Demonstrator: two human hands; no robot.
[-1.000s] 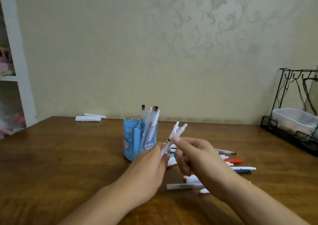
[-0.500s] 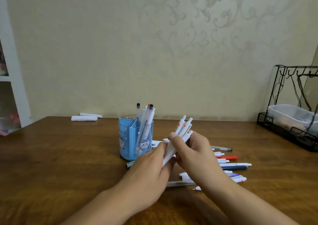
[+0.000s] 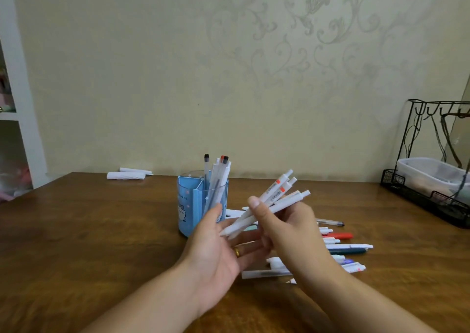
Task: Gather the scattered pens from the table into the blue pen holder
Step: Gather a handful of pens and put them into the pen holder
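My right hand (image 3: pixel 287 233) gripping white pens (image 3: pixel 269 206), left hand (image 3: pixel 218 251) open beneath their tips, some counter (image 3: pixel 89 231) pens (image 3: pixel 340 246) hidden behind my hands, blue pen holder (image 3: pixel 197 205) just beyond left fingers.

white pens (image 3: pixel 276 202) bunched aslant, blue pen holder (image 3: pixel 189 205) upright, part-filled

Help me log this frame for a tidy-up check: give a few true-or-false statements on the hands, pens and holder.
1. The right hand grips a bundle of white pens. True.
2. The blue pen holder is empty. False: several pens stand in it.
3. The left hand is a closed fist. False: its fingers are spread open under the bundle.
4. Loose pens lie on the table beyond the right hand. True.
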